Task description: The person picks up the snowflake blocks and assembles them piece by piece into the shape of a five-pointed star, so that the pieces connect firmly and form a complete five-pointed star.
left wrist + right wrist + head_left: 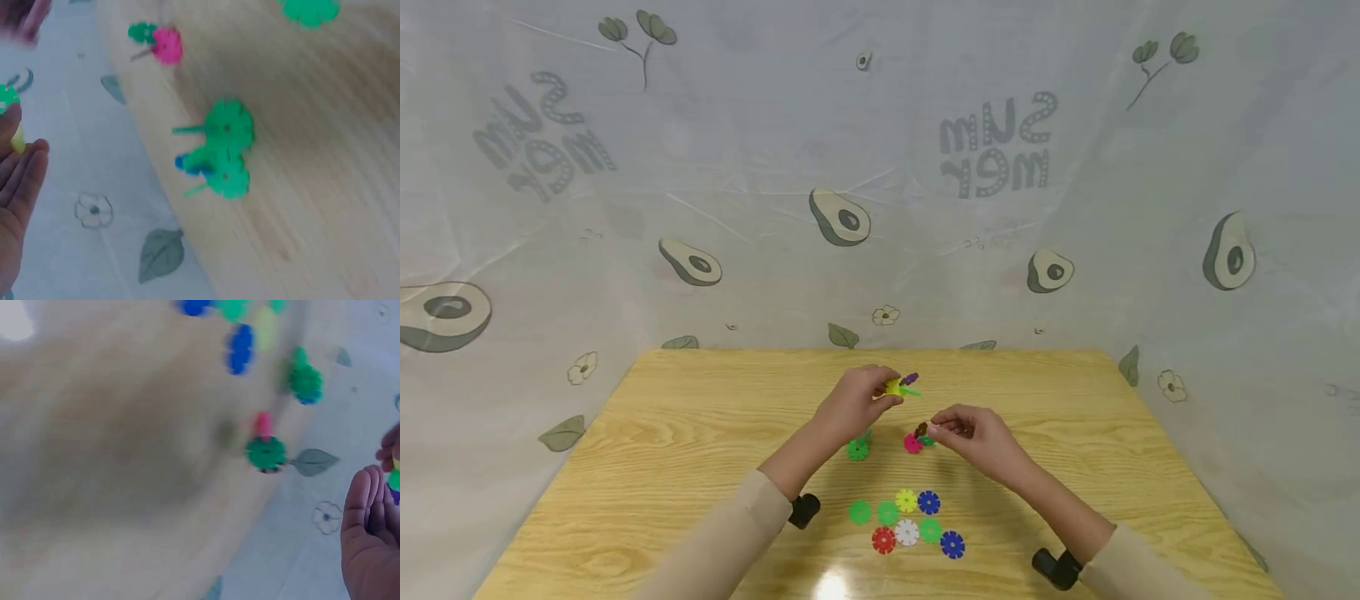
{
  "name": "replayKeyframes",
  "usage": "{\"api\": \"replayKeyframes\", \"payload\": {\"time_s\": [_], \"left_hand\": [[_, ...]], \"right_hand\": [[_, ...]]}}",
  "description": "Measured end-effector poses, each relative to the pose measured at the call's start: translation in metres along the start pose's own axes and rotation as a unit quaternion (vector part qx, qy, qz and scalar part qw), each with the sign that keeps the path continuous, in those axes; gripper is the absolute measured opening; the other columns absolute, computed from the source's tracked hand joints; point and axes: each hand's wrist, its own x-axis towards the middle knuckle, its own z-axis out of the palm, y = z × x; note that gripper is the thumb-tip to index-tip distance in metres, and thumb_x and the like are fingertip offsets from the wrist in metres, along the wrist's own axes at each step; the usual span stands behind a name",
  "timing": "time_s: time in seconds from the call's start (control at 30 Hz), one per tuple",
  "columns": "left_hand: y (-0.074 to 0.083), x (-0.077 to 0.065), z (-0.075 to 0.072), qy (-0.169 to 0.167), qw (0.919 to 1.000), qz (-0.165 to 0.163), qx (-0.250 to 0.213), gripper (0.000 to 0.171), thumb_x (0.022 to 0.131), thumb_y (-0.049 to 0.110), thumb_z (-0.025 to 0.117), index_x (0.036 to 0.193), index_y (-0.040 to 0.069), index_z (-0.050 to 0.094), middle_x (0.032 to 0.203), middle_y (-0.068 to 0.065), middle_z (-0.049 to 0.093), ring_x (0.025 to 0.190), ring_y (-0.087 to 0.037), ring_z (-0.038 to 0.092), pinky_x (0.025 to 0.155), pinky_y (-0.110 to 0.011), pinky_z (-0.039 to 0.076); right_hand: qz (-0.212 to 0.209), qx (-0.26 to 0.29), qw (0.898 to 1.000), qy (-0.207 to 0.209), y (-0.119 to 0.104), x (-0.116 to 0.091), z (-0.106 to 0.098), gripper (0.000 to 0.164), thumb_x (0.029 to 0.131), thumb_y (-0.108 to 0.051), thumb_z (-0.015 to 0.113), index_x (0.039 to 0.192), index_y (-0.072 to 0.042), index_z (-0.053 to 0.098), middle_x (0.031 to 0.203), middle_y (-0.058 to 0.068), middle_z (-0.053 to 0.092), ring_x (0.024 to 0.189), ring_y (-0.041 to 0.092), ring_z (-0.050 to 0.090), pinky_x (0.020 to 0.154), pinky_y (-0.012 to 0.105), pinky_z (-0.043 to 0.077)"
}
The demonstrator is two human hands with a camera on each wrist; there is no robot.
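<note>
In the head view my left hand (pixel 859 403) pinches a small joined cluster of notched plastic discs (pixel 895 387), yellow, green and purple, above the table's far part. The left wrist view shows its green disc (pixel 8 97) beside my thumb. My right hand (pixel 981 437) is lower and to the right, fingers loosely bent, with nothing seen in it. Its fingertips overlap a pink, brown and green disc cluster (pixel 913 443) in the head view. In the right wrist view that cluster's green disc (pixel 266 452) sits on the table, apart from the hand.
Another joined cluster, green with some blue (pixel 228 128), stands on the wooden table (pixel 700 467) beneath my left forearm. Several loose discs, including a white disc (pixel 907 532) and a red disc (pixel 883 540), lie nearer me. A patterned curtain (pixel 880 275) hangs behind the table.
</note>
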Motion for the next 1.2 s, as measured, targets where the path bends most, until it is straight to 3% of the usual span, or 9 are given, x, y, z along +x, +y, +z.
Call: {"api": "replayKeyframes", "payload": {"time_s": [0.17,0.37,0.57,0.7,0.8,1.0,1.2], "left_hand": [[-0.017,0.012,-0.004,-0.034,0.9978,-0.047,-0.031,0.029,0.096,0.013,0.076,0.121,-0.001,0.073,0.119,-0.019,0.076,0.105,-0.031,0.075,0.090,-0.042,0.064],[-0.033,0.022,0.011,-0.070,0.9954,-0.064,-0.010,0.029,0.093,0.011,0.079,0.117,-0.004,0.073,0.116,-0.021,0.076,0.106,-0.033,0.074,0.090,-0.044,0.063],[-0.034,0.036,0.031,-0.118,0.9888,-0.082,0.040,0.023,0.094,0.015,0.079,0.108,-0.002,0.075,0.109,-0.015,0.076,0.097,-0.026,0.070,0.086,-0.039,0.061],[-0.034,0.042,0.041,-0.143,0.9826,-0.099,0.064,0.018,0.094,0.016,0.080,0.092,-0.001,0.074,0.084,-0.006,0.067,0.074,-0.014,0.053,0.067,-0.027,0.049],[-0.032,0.043,0.046,-0.158,0.9784,-0.107,0.081,0.020,0.093,0.017,0.081,0.084,0.002,0.071,0.074,-0.001,0.056,0.067,-0.012,0.041,0.061,-0.024,0.038],[-0.030,0.041,0.054,-0.167,0.9731,-0.124,0.100,0.016,0.093,0.020,0.081,0.090,0.005,0.075,0.083,-0.001,0.068,0.069,-0.011,0.047,0.065,-0.024,0.046],[-0.031,0.038,0.060,-0.172,0.9675,-0.139,0.122,0.017,0.092,0.022,0.083,0.090,0.006,0.076,0.087,-0.002,0.073,0.069,-0.011,0.050,0.066,-0.025,0.050]], "right_hand": [[-0.031,-0.031,0.998,-0.054,0.018,-0.030,0.009,0.033,0.102,-0.028,0.070,0.120,0.000,0.072,0.101,0.004,0.073,0.089,0.004,0.065,0.080,0.024,0.059],[-0.084,-0.080,0.987,-0.115,0.033,-0.059,0.023,0.038,0.101,-0.031,0.071,0.121,0.000,0.070,0.110,0.007,0.073,0.098,0.011,0.067,0.084,0.027,0.060],[-0.051,-0.165,0.973,-0.155,0.036,-0.076,0.029,0.041,0.098,-0.047,0.071,0.122,-0.012,0.070,0.116,-0.006,0.066,0.104,0.003,0.059,0.092,0.030,0.058],[-0.034,-0.192,0.968,-0.161,0.038,-0.082,0.032,0.042,0.097,-0.050,0.071,0.122,-0.016,0.070,0.118,-0.008,0.065,0.105,0.001,0.058,0.095,0.032,0.058],[-0.038,-0.196,0.967,-0.157,0.039,-0.084,0.031,0.042,0.098,-0.049,0.072,0.123,-0.016,0.070,0.119,-0.008,0.064,0.106,0.001,0.058,0.095,0.031,0.059],[-0.039,-0.177,0.969,-0.169,0.042,-0.087,0.030,0.035,0.099,-0.043,0.072,0.121,-0.017,0.070,0.117,-0.008,0.063,0.101,-0.003,0.054,0.087,0.027,0.057],[-0.033,-0.183,0.967,-0.172,0.045,-0.088,0.033,0.033,0.099,-0.046,0.070,0.120,-0.020,0.069,0.118,-0.009,0.062,0.103,-0.002,0.054,0.090,0.028,0.057]]}}
